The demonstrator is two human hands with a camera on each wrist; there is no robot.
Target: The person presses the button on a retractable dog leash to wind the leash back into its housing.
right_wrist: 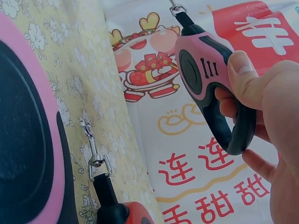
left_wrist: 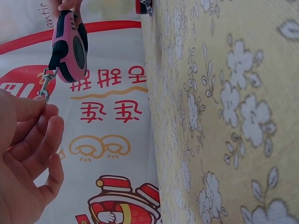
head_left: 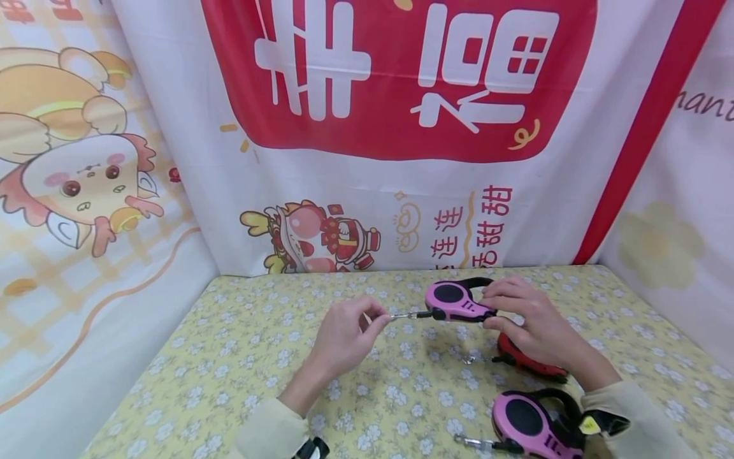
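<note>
A pink and black retractable dog leash [head_left: 459,302] is held above the table by my right hand [head_left: 530,319], whose thumb and fingers grip its handle end. In the right wrist view, the black handle loop [right_wrist: 229,126] of this leash passes by the fingers. My left hand [head_left: 350,331] pinches the metal clip [head_left: 408,315] at the other end between thumb and finger. The clip hangs off a short black strap close to the casing. Under the right forearm lies a red leash [head_left: 530,360]. A second pink leash [head_left: 527,424] lies nearer, beside the right sleeve.
A flowered yellow cloth [head_left: 229,357] covers the table. Printed white and red fabric [head_left: 401,191] hangs behind it, with more hangings on both sides. The metal clips of the two lying leashes point left on the cloth.
</note>
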